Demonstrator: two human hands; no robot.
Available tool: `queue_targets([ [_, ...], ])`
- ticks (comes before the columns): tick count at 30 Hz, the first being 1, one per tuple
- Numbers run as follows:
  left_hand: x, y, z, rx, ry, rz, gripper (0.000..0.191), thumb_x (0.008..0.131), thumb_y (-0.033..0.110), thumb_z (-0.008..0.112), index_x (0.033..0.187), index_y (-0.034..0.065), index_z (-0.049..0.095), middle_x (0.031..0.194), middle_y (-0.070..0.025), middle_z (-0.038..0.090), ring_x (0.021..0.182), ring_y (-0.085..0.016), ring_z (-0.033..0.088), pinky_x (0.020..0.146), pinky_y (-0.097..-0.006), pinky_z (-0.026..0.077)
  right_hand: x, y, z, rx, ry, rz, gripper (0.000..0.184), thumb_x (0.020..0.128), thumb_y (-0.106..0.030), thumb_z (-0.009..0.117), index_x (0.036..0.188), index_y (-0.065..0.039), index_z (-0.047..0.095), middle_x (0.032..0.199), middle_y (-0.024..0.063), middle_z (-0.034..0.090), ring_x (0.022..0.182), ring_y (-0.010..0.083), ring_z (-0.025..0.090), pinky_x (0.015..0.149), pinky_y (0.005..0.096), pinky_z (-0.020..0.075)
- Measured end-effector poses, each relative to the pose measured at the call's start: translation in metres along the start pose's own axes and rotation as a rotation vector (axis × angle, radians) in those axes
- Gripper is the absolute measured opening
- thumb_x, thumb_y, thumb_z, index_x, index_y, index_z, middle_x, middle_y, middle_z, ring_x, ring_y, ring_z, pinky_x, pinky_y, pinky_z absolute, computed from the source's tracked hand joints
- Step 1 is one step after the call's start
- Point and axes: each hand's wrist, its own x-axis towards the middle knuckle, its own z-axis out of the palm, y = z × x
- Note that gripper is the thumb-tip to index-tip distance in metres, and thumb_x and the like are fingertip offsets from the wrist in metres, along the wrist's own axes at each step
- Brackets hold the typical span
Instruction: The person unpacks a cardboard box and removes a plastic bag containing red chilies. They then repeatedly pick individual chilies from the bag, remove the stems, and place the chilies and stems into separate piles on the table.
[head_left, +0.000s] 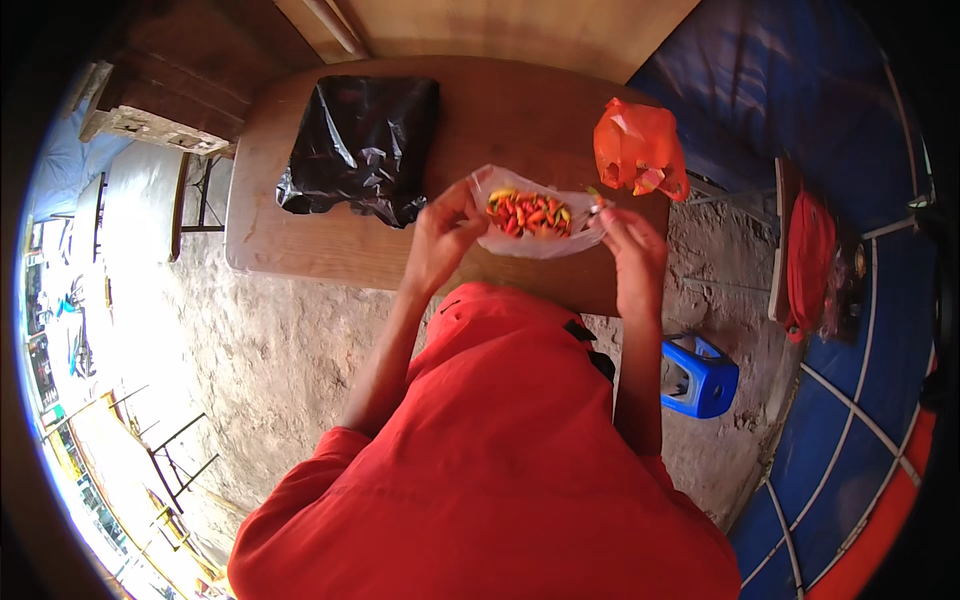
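Note:
A clear plastic bag lies spread above the near edge of the wooden table, with many small red, orange and yellow chili peppers in it. My left hand pinches the bag's left edge between thumb and fingers. At the bag's right end, my right hand grips the plastic, with one orange-green chili pepper at the fingertips. An orange plastic bag stands at the table's right edge, beyond my right hand. To the left, a black plastic bag lies on the tabletop.
A blue plastic stool is on the rough floor to the right of the table. Further right, a red cloth item rests on a raised surface beside a blue tarp wall. Another table stands at the left.

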Motion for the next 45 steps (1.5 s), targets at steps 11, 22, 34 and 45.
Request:
queue_targets([
  [11, -0.061, -0.095, -0.012, 0.318, 0.424, -0.258, 0.047, 0.089, 0.038, 0.060, 0.059, 0.0020, 0.061, 0.057, 0.0044, 0.050, 0.052, -0.005, 0.033, 0.047, -0.0253, 0.025, -0.042, 0.070, -0.058, -0.259, -0.016, 0.251, 0.019, 0.086, -0.013, 0.065, 0.099, 0.000, 0.068, 0.096, 0.0056, 0.067, 0.091, 0.0124, 0.061, 0.084, 0.0230, 0.0447],
  [22, 0.050, -0.275, -0.010, 1.050, 0.038, -0.506, 0.043, 0.081, 0.047, 0.062, 0.093, 0.0066, 0.067, 0.089, -0.0199, 0.067, 0.088, -0.036, 0.065, 0.074, -0.0466, 0.052, -0.031, 0.014, -0.026, -0.126, -0.059, 0.315, 0.018, 0.088, -0.014, 0.063, 0.096, 0.002, 0.065, 0.088, 0.0104, 0.067, 0.076, 0.0141, 0.064, 0.071, 0.0248, 0.0526],
  [34, 0.068, -0.224, 0.006, 0.947, -0.120, -0.580, 0.045, 0.080, 0.049, 0.064, 0.095, 0.0065, 0.070, 0.085, -0.0147, 0.069, 0.086, -0.026, 0.067, 0.071, -0.0394, 0.053, -0.031, 0.036, -0.018, -0.203, -0.059, 0.227, 0.015, 0.087, -0.012, 0.064, 0.092, 0.002, 0.066, 0.084, 0.0087, 0.067, 0.073, 0.0122, 0.064, 0.069, 0.0236, 0.0521],
  [45, 0.049, -0.089, 0.034, -0.248, -0.283, -0.300, 0.037, 0.091, 0.021, 0.060, 0.119, -0.0028, 0.058, 0.097, -0.0090, 0.066, 0.077, -0.012, 0.062, 0.072, -0.0268, 0.051, 0.067, 0.074, 0.000, -0.360, -0.340, 0.048, 0.015, 0.084, -0.010, 0.066, 0.088, 0.005, 0.065, 0.076, 0.0057, 0.065, 0.065, 0.0080, 0.060, 0.059, 0.0216, 0.0490],
])
